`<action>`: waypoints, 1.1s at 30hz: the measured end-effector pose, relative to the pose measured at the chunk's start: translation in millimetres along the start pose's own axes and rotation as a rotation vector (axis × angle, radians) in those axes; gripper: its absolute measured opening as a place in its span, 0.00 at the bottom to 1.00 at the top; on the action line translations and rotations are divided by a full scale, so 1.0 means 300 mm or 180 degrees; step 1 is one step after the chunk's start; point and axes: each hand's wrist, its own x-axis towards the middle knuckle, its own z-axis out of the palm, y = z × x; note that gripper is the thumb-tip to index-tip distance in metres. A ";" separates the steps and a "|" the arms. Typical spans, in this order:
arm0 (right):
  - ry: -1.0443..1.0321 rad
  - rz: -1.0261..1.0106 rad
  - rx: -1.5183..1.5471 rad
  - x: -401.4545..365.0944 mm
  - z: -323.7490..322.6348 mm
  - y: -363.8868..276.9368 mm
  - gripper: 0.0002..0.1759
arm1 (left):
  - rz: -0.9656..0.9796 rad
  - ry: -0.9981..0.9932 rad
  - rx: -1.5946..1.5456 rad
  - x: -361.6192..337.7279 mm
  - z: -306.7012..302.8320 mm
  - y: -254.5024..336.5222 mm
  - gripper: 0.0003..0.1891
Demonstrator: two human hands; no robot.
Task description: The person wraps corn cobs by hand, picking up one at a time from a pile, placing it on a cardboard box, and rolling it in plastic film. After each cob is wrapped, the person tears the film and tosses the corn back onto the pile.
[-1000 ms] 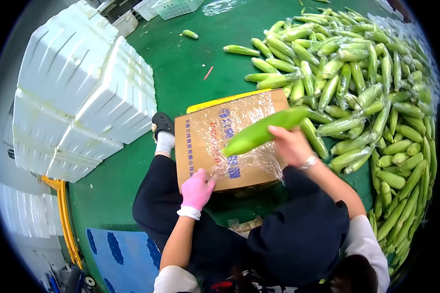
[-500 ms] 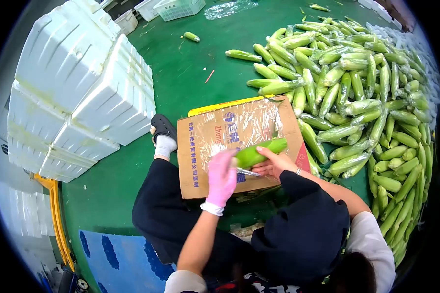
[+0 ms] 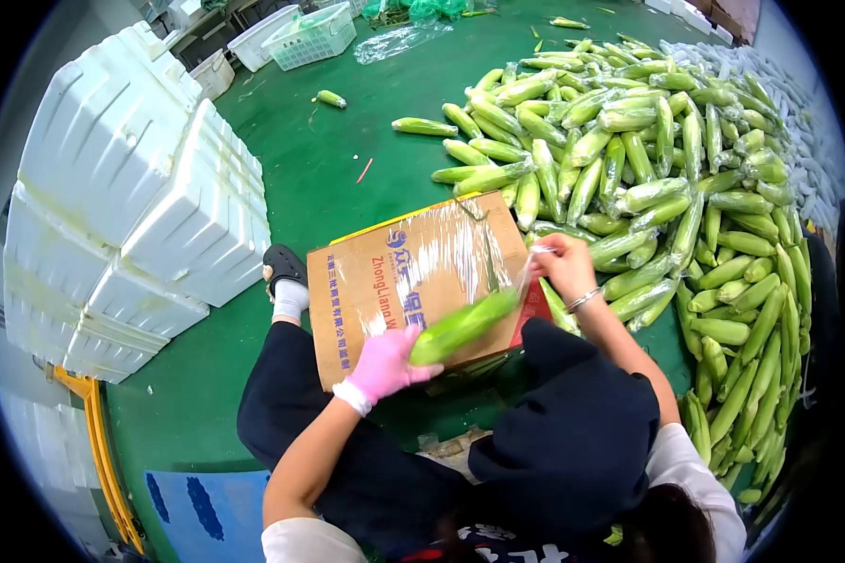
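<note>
Relative to the previous frame, the right hand (image 3: 568,270) has shifted off the ear of corn (image 3: 465,328) to a position just beyond its upper-right end; the left hand (image 3: 385,364), in a pink glove, has moved onto the lower-left end.

Green floor (image 3: 300,174) extends beneath all items. On it, to the right, lies a large pile of corn (image 3: 657,197), part of it film-wrapped. White foam boxes (image 3: 136,206) are stacked at the left. Between these, in front of the seated person, is a cardboard carton (image 3: 441,244) with printed lettering.

Left grip: closed, thumb and fingers around the end of the ear. Right grip: fingertips pinched together on clear film (image 3: 532,267), which reaches toward the far end of the ear. The ear is held slanting over the near part of the carton; contact with the carton cannot be determined. Smallest item: a thin red strip (image 3: 364,170) on the floor, beyond the carton.
</note>
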 end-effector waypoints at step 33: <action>-0.2996 -0.1776 -0.1593 -0.106 0.253 0.111 0.22 | -0.3280 -0.1895 -0.4935 -0.449 0.189 0.367 0.27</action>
